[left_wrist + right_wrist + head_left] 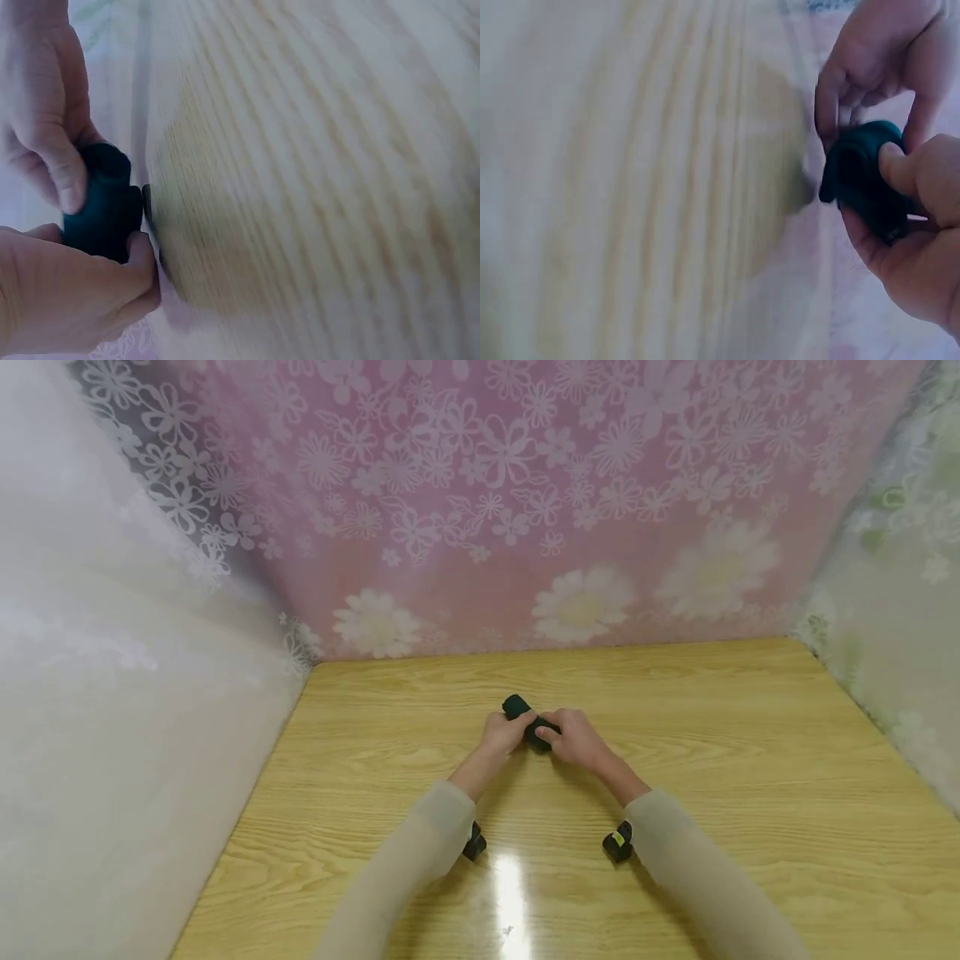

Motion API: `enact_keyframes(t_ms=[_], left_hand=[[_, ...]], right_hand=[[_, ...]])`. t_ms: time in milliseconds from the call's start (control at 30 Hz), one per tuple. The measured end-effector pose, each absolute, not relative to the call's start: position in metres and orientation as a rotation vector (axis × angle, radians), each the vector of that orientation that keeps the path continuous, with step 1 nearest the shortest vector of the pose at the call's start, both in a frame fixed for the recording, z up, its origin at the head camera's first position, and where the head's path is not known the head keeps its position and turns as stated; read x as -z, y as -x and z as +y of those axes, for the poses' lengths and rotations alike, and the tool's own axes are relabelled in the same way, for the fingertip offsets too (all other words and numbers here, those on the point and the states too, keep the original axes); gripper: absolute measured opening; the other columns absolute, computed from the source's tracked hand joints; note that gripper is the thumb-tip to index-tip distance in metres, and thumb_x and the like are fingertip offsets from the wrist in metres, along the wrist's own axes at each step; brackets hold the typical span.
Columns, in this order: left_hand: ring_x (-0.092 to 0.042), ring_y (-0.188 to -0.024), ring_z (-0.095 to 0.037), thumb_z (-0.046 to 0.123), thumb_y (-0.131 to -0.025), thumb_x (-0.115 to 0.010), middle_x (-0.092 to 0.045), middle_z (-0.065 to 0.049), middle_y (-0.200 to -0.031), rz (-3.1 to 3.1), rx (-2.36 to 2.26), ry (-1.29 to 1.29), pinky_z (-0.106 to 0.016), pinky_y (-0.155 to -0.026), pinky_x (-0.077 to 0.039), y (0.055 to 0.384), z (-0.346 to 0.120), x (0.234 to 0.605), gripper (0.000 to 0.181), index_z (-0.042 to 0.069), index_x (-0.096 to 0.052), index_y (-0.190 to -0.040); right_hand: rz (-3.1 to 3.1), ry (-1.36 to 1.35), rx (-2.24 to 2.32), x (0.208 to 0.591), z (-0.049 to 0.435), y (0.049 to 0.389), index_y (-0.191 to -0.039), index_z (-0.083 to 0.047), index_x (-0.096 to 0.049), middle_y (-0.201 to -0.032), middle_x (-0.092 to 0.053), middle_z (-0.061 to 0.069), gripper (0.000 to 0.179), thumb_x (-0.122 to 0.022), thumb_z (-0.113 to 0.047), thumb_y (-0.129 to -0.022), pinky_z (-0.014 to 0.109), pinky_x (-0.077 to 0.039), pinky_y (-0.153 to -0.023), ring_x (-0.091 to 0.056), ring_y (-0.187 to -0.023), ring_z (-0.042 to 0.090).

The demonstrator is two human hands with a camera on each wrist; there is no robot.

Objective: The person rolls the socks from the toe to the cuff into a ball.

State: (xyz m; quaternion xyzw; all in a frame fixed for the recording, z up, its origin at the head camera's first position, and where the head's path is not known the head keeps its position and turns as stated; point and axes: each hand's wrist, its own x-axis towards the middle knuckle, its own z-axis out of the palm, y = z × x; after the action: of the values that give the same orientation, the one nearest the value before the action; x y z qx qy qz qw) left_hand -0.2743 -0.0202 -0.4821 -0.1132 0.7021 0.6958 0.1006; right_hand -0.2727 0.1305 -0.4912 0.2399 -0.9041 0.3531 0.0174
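A dark green bundle of rolled cloth is held between both hands over the far middle of the table. My left hand grips it from the left, thumb laid along the roll. On the right-hand end, my right hand pinches the cloth between thumb and fingers. The left wrist view shows the bundle close beside the tabletop, with a shadow near it. Seen from the right wrist, the roll has a folded, spiral end, and the right thumb presses on it.
The wood-grain table stretches out around the hands. A pink flowered curtain hangs behind its far edge, with pale sheets on the left and right. Small black devices sit at the left wrist and right wrist.
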Motion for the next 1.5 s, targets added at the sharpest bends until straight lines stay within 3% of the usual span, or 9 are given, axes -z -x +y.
enact_keyframes(t_ms=[133, 433, 600, 767, 967, 1100, 1267, 1500], left_hand=[[-0.066, -0.109, -0.029, 0.018, -0.098, -0.063, -0.062, -0.024, -0.123, 1.936, -2.216, 0.236, -0.035, -0.095, -0.053, 0.277, -0.025, 0.478, 0.044, -0.014, -0.054, -0.127], [-0.061, -0.117, -0.024, 0.012, -0.104, -0.052, -0.051, -0.023, -0.138, 1.577, -2.461, -0.242, -0.03, -0.098, -0.051, 0.272, -0.04, 0.459, 0.047, -0.004, -0.037, -0.146], [-0.058, -0.118, -0.019, 0.01, -0.105, -0.047, -0.047, -0.02, -0.141, 1.461, -2.455, -0.44, -0.027, -0.097, -0.05, 0.267, -0.044, 0.454, 0.048, -0.001, -0.033, -0.15], [-0.056, -0.12, -0.017, 0.005, -0.105, -0.046, -0.048, -0.017, -0.141, 1.446, -2.407, -0.533, -0.027, -0.1, -0.048, 0.266, -0.046, 0.456, 0.049, -0.002, -0.031, -0.151], [-0.056, -0.123, -0.017, 0.01, -0.107, -0.044, -0.047, -0.017, -0.144, 1.495, -2.294, -0.637, -0.031, -0.104, -0.046, 0.263, -0.052, 0.461, 0.049, 0.002, -0.03, -0.152], [-0.058, -0.121, -0.017, 0.014, -0.107, -0.044, -0.045, -0.019, -0.147, 1.545, -2.243, -0.743, -0.032, -0.102, -0.048, 0.259, -0.058, 0.464, 0.05, 0.005, -0.029, -0.154], [-0.058, -0.122, -0.018, 0.019, -0.107, -0.047, -0.044, -0.02, -0.147, 1.613, -2.243, -0.756, -0.031, -0.1, -0.049, 0.252, -0.06, 0.467, 0.053, 0.008, -0.028, -0.155], [-0.057, -0.123, -0.022, 0.022, -0.107, -0.047, -0.05, -0.017, -0.142, 1.766, -2.279, -0.569, -0.032, -0.098, -0.051, 0.242, -0.049, 0.462, 0.049, 0.007, -0.036, -0.152]], right_hand=[[-2.713, -0.696, -1.035, 0.483, 0.124, 0.264, -0.125, 0.009, -0.063, -0.108, -0.065, 0.026, 0.034, -0.062, -0.011, -0.098, 0.043, -0.055, -0.073, -0.065, -0.091, 0.035], [-2.241, -0.472, -1.416, 0.456, 0.113, 0.237, -0.115, 0.002, -0.071, -0.134, -0.047, 0.024, 0.031, -0.077, -0.013, -0.088, 0.052, -0.052, -0.082, -0.051, -0.113, 0.036], [-2.152, -0.387, -1.644, 0.442, 0.109, 0.222, -0.129, 0.002, -0.051, -0.134, -0.053, 0.018, 0.055, -0.08, -0.012, -0.085, 0.049, -0.053, -0.089, -0.061, -0.111, 0.032], [-2.186, -0.318, -1.734, 0.438, 0.112, 0.212, -0.148, -0.005, -0.034, -0.138, -0.054, 0.02, 0.082, -0.082, -0.008, -0.082, 0.048, -0.047, -0.098, -0.056, -0.121, 0.032], [-2.325, -0.421, -1.608, 0.437, 0.119, 0.207, -0.15, -0.007, -0.041, -0.141, -0.051, 0.018, 0.077, -0.08, -0.012, -0.085, 0.047, -0.056, -0.085, -0.06, -0.113, 0.032], [-2.364, -0.522, -1.512, 0.436, 0.12, 0.204, -0.148, -0.012, -0.048, -0.136, -0.053, 0.017, 0.07, -0.08, -0.014, -0.085, 0.037, -0.059, -0.073, -0.061, -0.106, 0.031], [-2.32, -0.551, -1.438, 0.442, 0.117, 0.203, -0.137, -0.006, -0.06, -0.126, -0.06, 0.018, 0.06, -0.083, -0.01, -0.081, 0.029, -0.059, -0.068, -0.063, -0.101, 0.029], [-2.167, -0.578, -1.183, 0.453, 0.113, 0.207, -0.126, 0.008, -0.064, -0.116, -0.064, 0.026, 0.059, -0.087, 0.001, -0.072, 0.041, -0.06, -0.069, -0.067, -0.1, 0.038]])
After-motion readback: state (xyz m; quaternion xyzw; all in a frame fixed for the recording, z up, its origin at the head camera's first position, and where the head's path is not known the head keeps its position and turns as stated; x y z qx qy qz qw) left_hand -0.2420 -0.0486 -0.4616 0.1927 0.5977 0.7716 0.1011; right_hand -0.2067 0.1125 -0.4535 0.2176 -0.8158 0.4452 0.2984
